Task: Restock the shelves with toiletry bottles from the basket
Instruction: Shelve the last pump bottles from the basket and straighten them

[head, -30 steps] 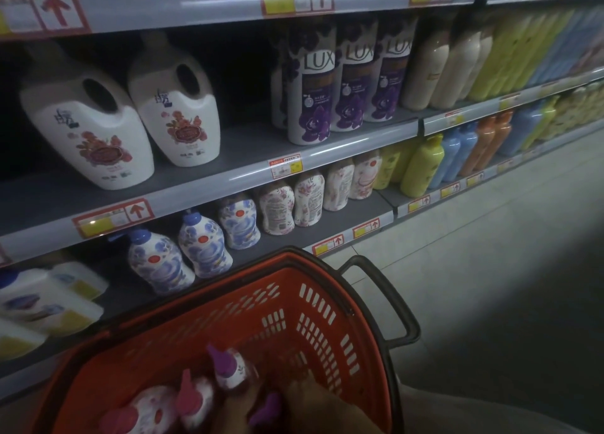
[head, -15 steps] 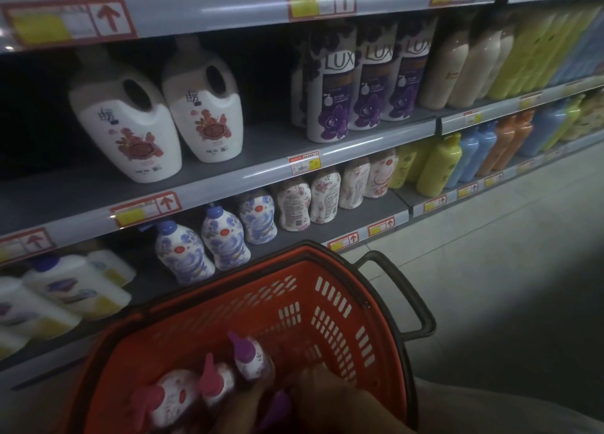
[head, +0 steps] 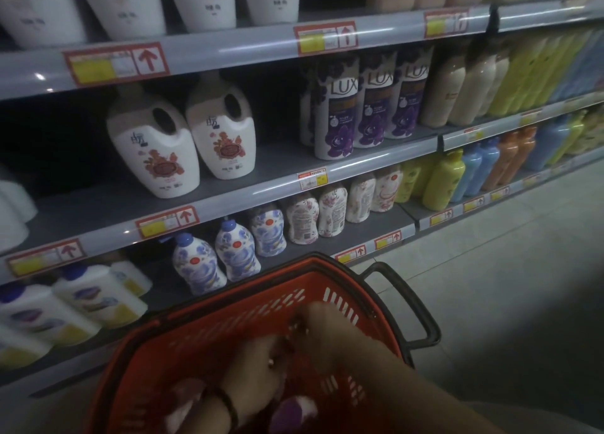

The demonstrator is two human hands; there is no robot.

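Dim shop shelves (head: pixel 261 185); left hand (head: pixel 258 366) and right hand (head: pixel 330 334) reach into a red basket (head: pixel 327 264) of bottles (head: pixel 291 414) (likely slippery, grip mid-body), fingers' (head: pixel 312 316) hold unclear.

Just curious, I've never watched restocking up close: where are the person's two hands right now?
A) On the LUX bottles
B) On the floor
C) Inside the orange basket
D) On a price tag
C: the left hand and right hand both reach down inside the basket.

Orange basket (head: pixel 212 332) in front of stocked shelves (head: pixel 261 188). Left grip (head: pixel 258 368), band at wrist, and right grip (head: pixel 322 329) both inside basket, close together; blur obscures any hold. Purple-capped bottle (head: pixel 291 414) lies beneath them.
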